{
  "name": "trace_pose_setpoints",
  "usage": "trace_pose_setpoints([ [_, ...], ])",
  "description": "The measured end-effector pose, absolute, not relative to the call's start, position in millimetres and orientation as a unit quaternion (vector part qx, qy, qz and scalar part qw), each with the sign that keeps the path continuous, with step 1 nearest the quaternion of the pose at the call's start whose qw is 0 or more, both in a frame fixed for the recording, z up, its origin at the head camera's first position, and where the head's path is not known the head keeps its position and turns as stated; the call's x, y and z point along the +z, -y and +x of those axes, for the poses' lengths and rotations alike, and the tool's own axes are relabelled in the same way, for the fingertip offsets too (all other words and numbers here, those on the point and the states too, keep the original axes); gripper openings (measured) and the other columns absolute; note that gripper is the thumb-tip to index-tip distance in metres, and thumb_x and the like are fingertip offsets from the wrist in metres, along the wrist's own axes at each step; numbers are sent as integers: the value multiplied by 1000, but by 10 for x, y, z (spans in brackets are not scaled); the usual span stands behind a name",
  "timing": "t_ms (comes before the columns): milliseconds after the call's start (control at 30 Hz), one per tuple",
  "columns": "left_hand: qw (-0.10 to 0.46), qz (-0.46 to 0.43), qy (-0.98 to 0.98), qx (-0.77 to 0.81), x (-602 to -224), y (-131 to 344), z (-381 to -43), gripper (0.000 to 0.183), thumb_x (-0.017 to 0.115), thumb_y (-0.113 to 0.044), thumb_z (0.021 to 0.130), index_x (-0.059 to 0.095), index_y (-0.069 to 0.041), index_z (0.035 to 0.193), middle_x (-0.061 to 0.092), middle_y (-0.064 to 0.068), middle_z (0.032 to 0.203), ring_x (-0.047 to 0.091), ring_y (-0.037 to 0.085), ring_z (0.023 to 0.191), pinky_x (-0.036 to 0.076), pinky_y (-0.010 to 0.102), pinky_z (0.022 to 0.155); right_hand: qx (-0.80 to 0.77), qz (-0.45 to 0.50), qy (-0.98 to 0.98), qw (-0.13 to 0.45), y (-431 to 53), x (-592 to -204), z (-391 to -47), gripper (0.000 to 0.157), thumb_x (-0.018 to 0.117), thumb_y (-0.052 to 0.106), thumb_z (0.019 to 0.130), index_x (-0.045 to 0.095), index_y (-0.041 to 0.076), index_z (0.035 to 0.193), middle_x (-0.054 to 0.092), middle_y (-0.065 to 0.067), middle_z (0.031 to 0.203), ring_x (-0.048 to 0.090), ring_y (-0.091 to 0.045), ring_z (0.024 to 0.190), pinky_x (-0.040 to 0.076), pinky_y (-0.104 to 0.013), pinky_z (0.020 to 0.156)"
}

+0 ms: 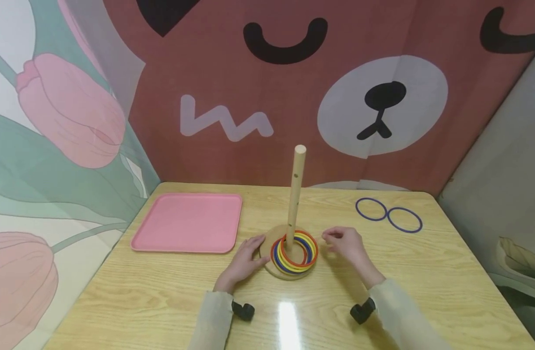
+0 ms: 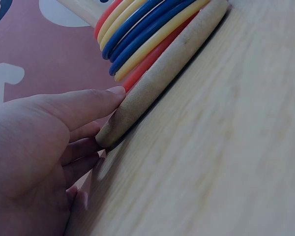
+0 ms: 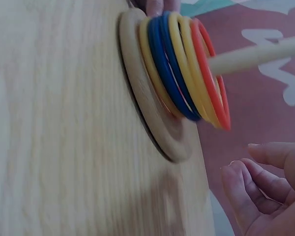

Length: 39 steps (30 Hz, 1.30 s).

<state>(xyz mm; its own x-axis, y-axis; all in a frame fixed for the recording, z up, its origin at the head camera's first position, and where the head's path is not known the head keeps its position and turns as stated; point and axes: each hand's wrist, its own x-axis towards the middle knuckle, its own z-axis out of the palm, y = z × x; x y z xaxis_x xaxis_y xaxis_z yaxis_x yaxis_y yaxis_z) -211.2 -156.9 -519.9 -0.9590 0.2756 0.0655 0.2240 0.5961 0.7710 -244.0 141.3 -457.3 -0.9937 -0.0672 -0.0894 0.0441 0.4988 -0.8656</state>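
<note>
A ring-toss stand has a round wooden base (image 1: 267, 248) and an upright wooden peg (image 1: 295, 187). Several red, yellow and blue rings (image 3: 187, 69) are stacked loosely around the peg, a red one on top. At the base's left edge, my left hand (image 1: 244, 261) holds the rim, its thumb tip on the upper edge beside the lowest red ring and its fingers against the side. Just right of the stack, my right hand (image 1: 346, 243) hovers with loosely bent fingers. The right wrist view shows its thumb (image 3: 270, 153) apart from the fingertips, nothing between them.
Two dark blue rings (image 1: 387, 215) lie side by side at the table's back right. A pink tray (image 1: 186, 223) sits at the back left. Behind the wooden table (image 1: 162, 296) hangs a cloth printed with a bear. Light glares on the front of the tabletop.
</note>
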Motion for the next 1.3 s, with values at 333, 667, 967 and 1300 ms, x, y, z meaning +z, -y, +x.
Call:
trace_pose_setpoints([
  [333, 31, 139, -891, 430, -5198, 1578, -2108, 68, 66, -30, 91, 39, -6, 148, 38, 15, 153, 25, 42, 145, 9, 58, 122, -481, 18, -876, 37, -1819, -4585, -2562, 26, 58, 11, 95, 66, -6, 114, 68, -25, 112, 70, -28, 93, 62, -34, 76],
  [667, 26, 151, -886, 437, -5199, 1582, -2107, 68, 65, -31, 92, 38, -3, 147, 39, 18, 152, 27, 44, 144, 10, 60, 121, -443, 68, -894, -17, -2397, -4607, -2756, 35, 57, 20, 97, 64, -8, 116, 66, -28, 112, 73, -30, 83, 62, -32, 69],
  [967, 28, 146, -887, 437, -5208, 1577, -2107, 68, 66, -30, 91, 39, -3, 147, 39, 18, 152, 26, 44, 144, 10, 60, 121, -361, 96, -924, -79, -2863, -4758, -2878, 37, 59, 20, 95, 63, -9, 117, 70, -27, 105, 66, -7, 59, 50, -19, 62],
  [1300, 26, 146, -890, 431, -5214, 1584, -2103, 67, 66, -30, 91, 39, -4, 147, 40, 16, 152, 25, 45, 144, 13, 61, 120, -308, 141, -931, -137, -3181, -4782, -3036, 36, 58, 13, 94, 60, -17, 114, 66, -32, 107, 60, -48, 100, 35, -56, 99],
])
